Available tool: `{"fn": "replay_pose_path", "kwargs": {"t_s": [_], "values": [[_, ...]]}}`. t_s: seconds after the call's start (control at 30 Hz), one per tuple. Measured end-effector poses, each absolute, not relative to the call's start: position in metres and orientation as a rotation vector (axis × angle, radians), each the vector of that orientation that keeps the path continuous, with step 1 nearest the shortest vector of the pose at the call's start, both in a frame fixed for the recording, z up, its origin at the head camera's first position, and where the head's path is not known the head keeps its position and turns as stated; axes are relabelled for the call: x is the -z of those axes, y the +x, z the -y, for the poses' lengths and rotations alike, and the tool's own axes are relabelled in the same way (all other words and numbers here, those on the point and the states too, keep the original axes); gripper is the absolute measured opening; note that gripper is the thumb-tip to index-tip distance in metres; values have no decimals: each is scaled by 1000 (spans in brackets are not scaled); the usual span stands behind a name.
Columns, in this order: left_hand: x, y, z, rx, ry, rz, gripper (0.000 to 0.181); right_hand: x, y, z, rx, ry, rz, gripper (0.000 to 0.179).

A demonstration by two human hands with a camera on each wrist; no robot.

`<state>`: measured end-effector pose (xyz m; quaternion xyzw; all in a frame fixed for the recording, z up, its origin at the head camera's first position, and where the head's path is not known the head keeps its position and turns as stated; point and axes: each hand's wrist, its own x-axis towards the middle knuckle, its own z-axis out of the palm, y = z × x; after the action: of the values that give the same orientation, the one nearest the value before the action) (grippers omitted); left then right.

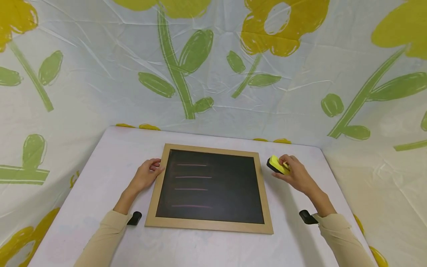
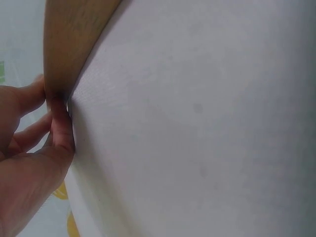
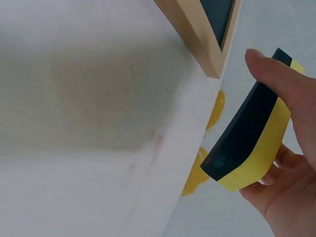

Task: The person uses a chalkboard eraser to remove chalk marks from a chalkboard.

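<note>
A chalkboard (image 1: 230,185) in a wooden frame lies on the table, with several pinkish chalk lines on its left half. At its left edge my left hand (image 1: 146,175) pinches the frame (image 2: 74,44), thumb on one face and fingers against the side. Just beyond the right edge, my right hand (image 1: 295,174) holds a yellow eraser (image 1: 276,165) with a dark pad, apart from the board. In the right wrist view the thumb lies across the eraser's dark pad (image 3: 242,128), and the other fingers are partly hidden behind the yellow body.
The white table (image 1: 126,148) extends around the board on all sides. A cloth backdrop (image 1: 110,74) with yellow flowers and green leaves stands behind and beside it. Black devices (image 1: 135,218) are worn at both wrists, by the sleeve cuffs.
</note>
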<state>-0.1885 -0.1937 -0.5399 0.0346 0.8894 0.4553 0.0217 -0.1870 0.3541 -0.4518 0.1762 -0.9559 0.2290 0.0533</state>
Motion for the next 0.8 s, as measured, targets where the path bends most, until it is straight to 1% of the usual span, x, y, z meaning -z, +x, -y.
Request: {"fn": "replay_pose_path", "kwargs": {"t_s": [0.23,0.47,0.63,0.8], "values": [[539,-189,193,-1432,120,-2765,44,448,-191,-350,-711,578,2917,46],[541,-190,195,-1448,135,-2778,42,444,-196,-346,-724,669,2927,36],[540,-191,194,-1454,87,-2754,43,443,-199,-342,-707,648,2983,31],[538,-193,192,-1480,30,-2724,42,444,-203,-337,-699,648,2986,33]]}}
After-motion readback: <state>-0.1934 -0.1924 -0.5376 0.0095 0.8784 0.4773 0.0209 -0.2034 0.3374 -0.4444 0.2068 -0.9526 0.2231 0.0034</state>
